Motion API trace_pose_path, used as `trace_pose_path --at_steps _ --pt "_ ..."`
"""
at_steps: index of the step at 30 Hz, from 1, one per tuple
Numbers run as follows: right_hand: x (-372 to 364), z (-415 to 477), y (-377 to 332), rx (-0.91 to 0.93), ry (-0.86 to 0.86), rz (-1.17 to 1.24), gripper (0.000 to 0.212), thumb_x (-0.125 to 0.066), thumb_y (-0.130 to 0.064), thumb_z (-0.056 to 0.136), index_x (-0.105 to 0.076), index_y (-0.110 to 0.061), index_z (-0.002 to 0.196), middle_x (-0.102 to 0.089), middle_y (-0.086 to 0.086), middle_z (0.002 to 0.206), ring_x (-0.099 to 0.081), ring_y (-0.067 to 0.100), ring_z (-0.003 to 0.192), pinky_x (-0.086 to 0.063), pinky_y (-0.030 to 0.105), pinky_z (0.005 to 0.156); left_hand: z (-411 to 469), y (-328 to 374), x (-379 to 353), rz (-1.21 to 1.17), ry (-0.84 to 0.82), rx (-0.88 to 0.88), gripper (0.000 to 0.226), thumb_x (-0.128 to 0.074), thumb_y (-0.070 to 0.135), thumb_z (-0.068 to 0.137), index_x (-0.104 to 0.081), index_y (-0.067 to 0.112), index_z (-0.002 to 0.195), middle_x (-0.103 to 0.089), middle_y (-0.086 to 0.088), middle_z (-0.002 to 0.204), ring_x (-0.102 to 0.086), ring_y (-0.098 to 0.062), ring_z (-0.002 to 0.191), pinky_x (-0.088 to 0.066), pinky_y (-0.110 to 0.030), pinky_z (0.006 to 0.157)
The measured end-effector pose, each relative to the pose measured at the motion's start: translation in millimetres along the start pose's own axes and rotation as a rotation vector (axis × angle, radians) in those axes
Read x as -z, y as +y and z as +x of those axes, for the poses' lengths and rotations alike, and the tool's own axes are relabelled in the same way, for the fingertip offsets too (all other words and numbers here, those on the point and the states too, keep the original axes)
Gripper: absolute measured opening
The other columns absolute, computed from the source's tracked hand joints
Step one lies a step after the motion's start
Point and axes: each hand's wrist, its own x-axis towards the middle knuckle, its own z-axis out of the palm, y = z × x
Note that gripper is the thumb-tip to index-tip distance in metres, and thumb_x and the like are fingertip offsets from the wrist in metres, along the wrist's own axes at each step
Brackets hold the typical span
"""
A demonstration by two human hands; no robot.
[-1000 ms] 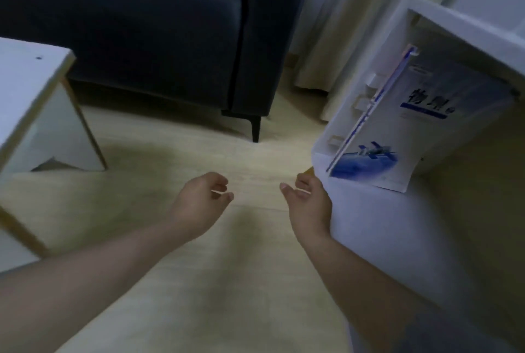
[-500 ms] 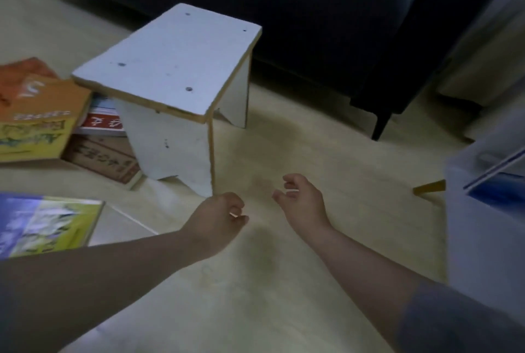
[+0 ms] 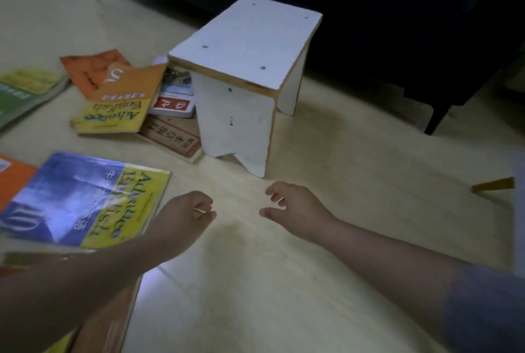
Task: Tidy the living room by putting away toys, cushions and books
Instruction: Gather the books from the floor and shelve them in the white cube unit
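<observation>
Pale floor [image 3: 355, 253] carries scattered books [image 3: 113, 115] beside a white stool [image 3: 244, 40]. Left hand [image 3: 181, 217] and right hand [image 3: 297, 207] hover loosely curled, empty.

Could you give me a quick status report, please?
Left hand, right hand empty, loosely curled. Books scattered on floor beside stool. Nothing in the way.

A blue-and-yellow book [image 3: 85, 204] is laid flat at near left. Farther off, an orange book [image 3: 125, 79], tented open, is heaped over a yellow book [image 3: 113, 116], with a red-and-white book [image 3: 174, 105] and a brown book [image 3: 173, 139] just right. A green book [image 3: 25, 94] is cut by the left edge
</observation>
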Motion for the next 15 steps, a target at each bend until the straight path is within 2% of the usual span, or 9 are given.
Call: trace_pose_path --at_steps 2,5,8,11,15 --pt "-10 6 -16 0.021 -0.045 -0.057 0.045 -0.066 -0.041 0.086 -0.055 -0.022 0.124 -0.059 -0.001 0.118 -0.057 0.017 0.106 -0.046 0.03 0.092 -11 -13 14 -0.012 0.024 0.009 0.016 -0.067 0.015 0.085 -0.066 0.012 0.1 -0.067 0.001 0.09 -0.061 -0.001 0.074 -0.039 -0.005 0.066" --pt "-38 23 -51 0.084 -0.162 -0.144 0.047 -0.064 -0.042 0.088 -0.053 -0.021 0.128 -0.056 0.001 0.124 -0.054 0.017 0.114 -0.043 0.029 0.095 -30 -46 39 -0.033 0.059 0.056 0.013 -0.068 0.014 0.084 -0.064 0.017 0.096 -0.068 0.001 0.092 -0.066 -0.013 0.086 -0.046 -0.02 0.077" --pt "-62 46 -91 0.134 -0.215 -0.215 0.05 -0.061 -0.044 0.09 -0.049 -0.02 0.132 -0.05 0.004 0.131 -0.047 0.019 0.122 -0.04 0.031 0.1 -45 -81 57 -0.028 0.12 0.119 0.012 -0.066 0.014 0.085 -0.062 0.02 0.094 -0.067 0.003 0.095 -0.065 -0.013 0.089 -0.045 -0.02 0.074" --pt "-89 70 -131 0.211 -0.213 -0.242 0.051 -0.061 -0.045 0.089 -0.048 -0.02 0.133 -0.049 0.005 0.132 -0.046 0.02 0.124 -0.037 0.03 0.1 -62 -112 74 -0.024 0.16 0.168 0.012 -0.066 0.015 0.084 -0.063 0.021 0.093 -0.066 0.005 0.095 -0.065 -0.014 0.09 -0.05 -0.028 0.08" --pt "-118 81 -157 0.351 -0.243 -0.286 0.055 -0.063 -0.044 0.088 -0.048 -0.02 0.135 -0.048 0.005 0.135 -0.045 0.021 0.126 -0.035 0.031 0.104 -73 -141 92 -0.023 0.196 0.221 0.017 -0.068 0.017 0.084 -0.065 0.02 0.101 -0.062 0.01 0.093 -0.062 -0.012 0.09 -0.05 -0.03 0.081"
